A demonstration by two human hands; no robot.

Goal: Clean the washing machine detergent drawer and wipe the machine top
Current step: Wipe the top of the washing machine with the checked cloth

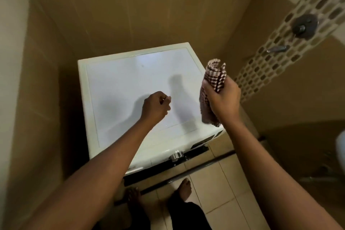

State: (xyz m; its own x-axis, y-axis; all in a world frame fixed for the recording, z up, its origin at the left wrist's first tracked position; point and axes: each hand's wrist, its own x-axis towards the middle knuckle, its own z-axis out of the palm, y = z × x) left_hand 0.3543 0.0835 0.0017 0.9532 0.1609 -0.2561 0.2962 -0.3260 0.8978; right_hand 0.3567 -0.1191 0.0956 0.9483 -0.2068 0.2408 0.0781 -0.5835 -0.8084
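1. Standing at the washing machine [119,80], a person grips a bunched checked cloth [212,84] in the right hand [224,99], held above the right edge of the white top and not touching it.
2. The left hand [155,107] is over the middle of the top, fingers curled, with nothing visible in them.
3. Wiping the top appears to be the step in hand; next the cloth needs to come down flat on the surface.
4. The detergent drawer on the front panel [201,142] cannot be made out.
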